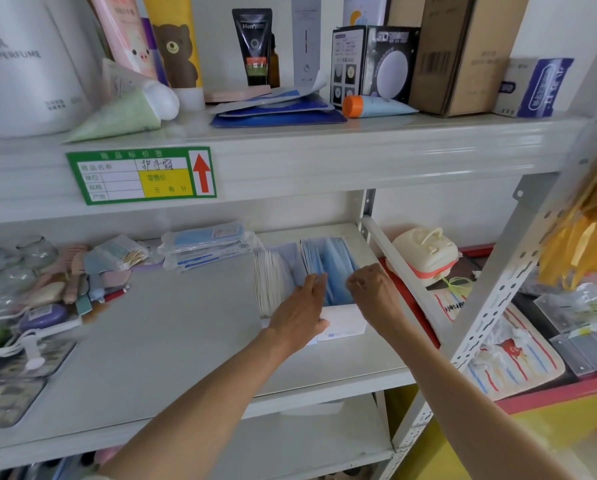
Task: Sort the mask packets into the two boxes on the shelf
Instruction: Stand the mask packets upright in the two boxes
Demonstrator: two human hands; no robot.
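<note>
On the middle shelf [172,327], everything can be placed against the white box [342,323] near its right end. Far to the left of that box lies a heap of small toiletries [48,292], with glass jars [37,251] behind them. Nearer the box, still to its left and toward the back wall, sits a stack of sealed mask packets [207,245], blue and white. Just left of the white box, touching it, a second box [273,282] holds a row of white packets standing on edge. The left hand [302,311] reaches over the white box's left wall, its fingers stretched out fairly straight against the blue mask packets [328,263] standing inside; whether it grips any I cannot tell. The right hand [373,289] comes in over the box's right side, its fingers curled down onto the tops of the same blue packets, seemingly pinching them. Right of the box, beyond the shelf's upright, a cream container with a pink band [425,254] rests on a striped cloth [508,355].
</note>
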